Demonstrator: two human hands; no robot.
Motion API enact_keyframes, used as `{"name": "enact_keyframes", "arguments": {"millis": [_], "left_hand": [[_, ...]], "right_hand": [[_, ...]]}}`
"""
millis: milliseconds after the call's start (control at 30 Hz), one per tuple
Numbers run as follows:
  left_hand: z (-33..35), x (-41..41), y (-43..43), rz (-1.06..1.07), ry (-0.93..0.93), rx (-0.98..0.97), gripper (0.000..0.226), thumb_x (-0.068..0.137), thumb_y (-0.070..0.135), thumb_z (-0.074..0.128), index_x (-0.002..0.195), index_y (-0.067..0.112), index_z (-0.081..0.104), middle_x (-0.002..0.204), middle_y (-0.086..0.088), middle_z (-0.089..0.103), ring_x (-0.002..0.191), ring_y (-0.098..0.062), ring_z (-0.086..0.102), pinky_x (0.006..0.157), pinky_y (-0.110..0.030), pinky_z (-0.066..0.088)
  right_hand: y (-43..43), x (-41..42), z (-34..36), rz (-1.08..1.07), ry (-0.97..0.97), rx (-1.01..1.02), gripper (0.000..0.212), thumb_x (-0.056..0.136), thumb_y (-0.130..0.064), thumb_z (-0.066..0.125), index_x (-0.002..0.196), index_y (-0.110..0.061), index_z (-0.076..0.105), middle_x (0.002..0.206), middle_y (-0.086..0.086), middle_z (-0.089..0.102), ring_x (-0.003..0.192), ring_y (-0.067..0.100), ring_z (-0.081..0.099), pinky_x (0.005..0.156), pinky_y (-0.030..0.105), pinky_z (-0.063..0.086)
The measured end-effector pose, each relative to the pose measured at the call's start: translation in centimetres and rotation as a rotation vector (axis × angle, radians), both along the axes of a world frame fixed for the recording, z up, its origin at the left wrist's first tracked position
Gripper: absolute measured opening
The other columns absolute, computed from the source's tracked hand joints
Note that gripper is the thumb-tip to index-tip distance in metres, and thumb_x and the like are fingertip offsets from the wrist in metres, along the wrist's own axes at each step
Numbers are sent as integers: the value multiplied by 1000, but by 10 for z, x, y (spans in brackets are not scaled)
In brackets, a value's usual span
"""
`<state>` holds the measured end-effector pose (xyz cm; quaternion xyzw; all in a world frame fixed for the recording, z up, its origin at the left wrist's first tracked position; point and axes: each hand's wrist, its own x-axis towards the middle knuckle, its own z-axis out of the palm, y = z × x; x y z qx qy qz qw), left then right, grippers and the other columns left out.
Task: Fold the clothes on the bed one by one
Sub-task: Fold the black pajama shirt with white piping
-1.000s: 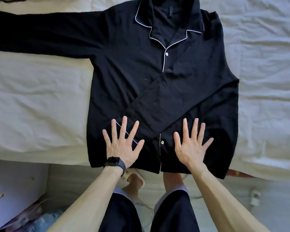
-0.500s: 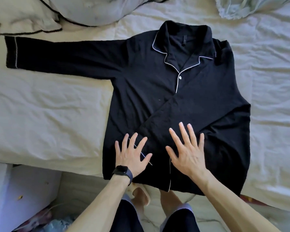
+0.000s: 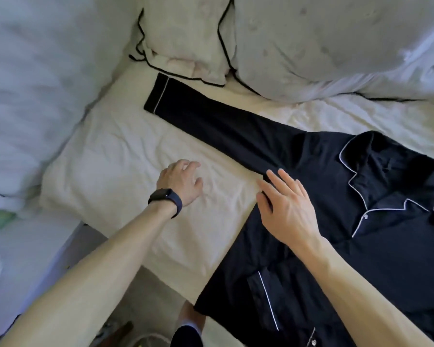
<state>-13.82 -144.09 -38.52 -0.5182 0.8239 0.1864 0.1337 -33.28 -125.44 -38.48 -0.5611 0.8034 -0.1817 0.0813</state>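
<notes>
The black, white-piped pyjama shirt (image 3: 336, 246) lies flat on the white bed sheet (image 3: 125, 156) at right of frame. Its unfolded sleeve (image 3: 211, 121) runs toward the upper left. Our right hand (image 3: 286, 209) lies straight-fingered at the sleeve's root. Our left hand (image 3: 181, 181), loose and holding nothing, sits just below the sleeve, nearer its cuff.

One black shirt (image 3: 361, 246) is lying with two pillows (image 3: 186, 38) sitting beyond its sleeve and two hands, left hand (image 3: 179, 180) wearing one watch (image 3: 166, 200), right hand (image 3: 286, 209) bare, showing by that sleeve.
</notes>
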Motion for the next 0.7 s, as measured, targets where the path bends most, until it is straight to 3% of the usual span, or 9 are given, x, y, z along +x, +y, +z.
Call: {"name": "enact_keyframes", "arguments": {"millis": [167, 267, 367, 467, 567, 700], "left_hand": [[-36, 23, -110, 195, -16, 73, 56, 97, 48, 46, 149, 28, 36, 155, -5, 34, 139, -29, 36, 109, -44, 39], [-53, 31, -170, 290, 10, 10, 66, 96, 52, 49, 152, 25, 28, 159, -9, 25, 144, -31, 28, 112, -48, 35], [-66, 29, -233, 459, 136, -38, 72, 92, 56, 55, 150, 22, 30, 147, -11, 38, 133, -34, 40, 102, -48, 42], [-76, 23, -280, 618, 339, 8, 71, 85, 61, 64, 135, 15, 45, 128, -7, 54, 113, -28, 56, 94, -40, 49], [-83, 21, -292, 652, 419, 122, 52, 86, 51, 70, 122, 18, 53, 106, 6, 59, 91, -17, 57, 77, -27, 44], [-80, 5, -271, 520, 494, 75, 18, 87, 32, 67, 96, 22, 56, 95, 5, 62, 85, -16, 57, 70, -27, 42]], "right_hand": [[-97, 18, -19, 40, -30, 139, 47, 104, -42, 38, 140, -22, 60, 150, 10, 53, 147, 33, 38, 117, 56, 35], [-141, 33, -49, 18, -50, 356, 55, 105, -49, 34, 157, -31, 36, 166, 8, 27, 156, 32, 13, 122, 59, 18], [-177, 41, -82, -82, -88, 466, 62, 105, -57, 28, 162, -38, 12, 171, 4, 4, 157, 31, -3, 120, 66, 9], [-198, 45, -111, -119, -193, 630, 64, 102, -64, 18, 161, -44, 2, 171, -3, -11, 157, 25, -13, 121, 68, 1], [-199, 48, -122, -120, -186, 682, 66, 101, -67, 19, 160, -46, 0, 170, -5, -17, 156, 23, -17, 120, 66, -3], [-212, 34, -110, -89, -288, 797, 70, 99, -71, 26, 160, -46, 1, 169, -7, -20, 155, 22, -19, 120, 65, -4]]}}
